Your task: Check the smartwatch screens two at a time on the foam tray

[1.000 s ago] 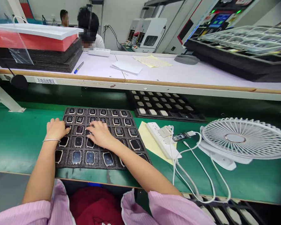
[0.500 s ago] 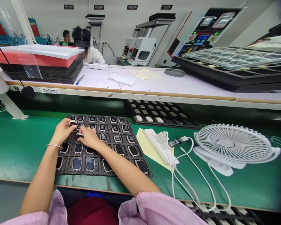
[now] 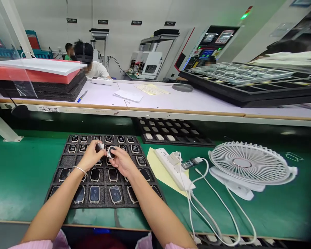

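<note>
L hand [image 3: 89, 157] pinches one watch unit [image 3: 99, 147], R hand [image 3: 123, 162] pinches another watch unit [image 3: 110, 152]; fingers narrow on both. The two units are up close, side by side, over foam tray [image 3: 67, 160] w/ rows of similar units. Tray lies L of ctr on green counter [image 3: 20, 173]. To its R: yellow sheet [image 3: 155, 166] under white power strip [image 3: 175, 173], then white fan [image 3: 242, 162] further R. 2nd foam tray [image 3: 188, 139] at far side, partly under shelf [image 3: 158, 103]. Co-worker [image 3: 100, 71] sits beyond shelf, far L.
</note>
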`<state>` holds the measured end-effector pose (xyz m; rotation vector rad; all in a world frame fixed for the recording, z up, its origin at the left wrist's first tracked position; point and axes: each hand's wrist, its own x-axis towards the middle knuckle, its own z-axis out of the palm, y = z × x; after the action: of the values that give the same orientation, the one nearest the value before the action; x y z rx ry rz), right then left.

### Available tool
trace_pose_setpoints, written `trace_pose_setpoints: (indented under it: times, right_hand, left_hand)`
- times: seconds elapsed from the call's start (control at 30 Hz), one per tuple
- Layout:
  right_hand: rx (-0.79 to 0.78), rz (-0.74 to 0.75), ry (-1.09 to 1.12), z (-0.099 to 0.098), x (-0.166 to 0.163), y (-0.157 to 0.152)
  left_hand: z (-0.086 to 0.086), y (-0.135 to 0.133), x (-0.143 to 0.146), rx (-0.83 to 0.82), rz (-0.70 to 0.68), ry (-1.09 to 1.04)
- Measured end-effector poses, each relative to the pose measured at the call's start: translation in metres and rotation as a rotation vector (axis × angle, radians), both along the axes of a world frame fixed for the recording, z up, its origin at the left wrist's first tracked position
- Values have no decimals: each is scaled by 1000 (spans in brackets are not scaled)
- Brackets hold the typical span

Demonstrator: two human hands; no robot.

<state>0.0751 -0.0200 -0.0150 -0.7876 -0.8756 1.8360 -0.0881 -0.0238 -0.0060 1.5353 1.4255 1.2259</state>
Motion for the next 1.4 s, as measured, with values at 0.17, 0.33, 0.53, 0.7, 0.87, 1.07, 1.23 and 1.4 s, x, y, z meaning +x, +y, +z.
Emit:
trace_pose_setpoints:
  times: [0.17, 0.33, 0.53, 0.7, 0.87, 1.07, 1.23, 1.4]
  right_hand:
    - [-73, 5, 97, -4, 1, -1]
    - [-44, 74, 110, -2, 3, -3]
    - [-17, 83, 97, 1, 5, -8]
    - [-21, 83, 118, 4, 4, -10]
    - [-50, 79, 177, 5, 4, -6]
    - [-61, 109, 201, 2, 3, -6]
    - [-30, 113, 160, 2, 1, -8]
    - [-24, 121, 184, 3, 2, -9]
  left_hand:
    - [-15, -9, 4, -15, 10, -20]
    - [-10, -14, 1, 12, 28, -6]
    - [-2, -19, -1, -8, 47, 87]
    - [0, -18, 2, 65, 27, -21]
    - [-3, -16, 4, 43, -11, -112]
    - [-4, -15, 3, 51, -14, -52]
    - [-4, -16, 4, 43, -16, -37]
    - [-5, -16, 4, 31, -21, -45]
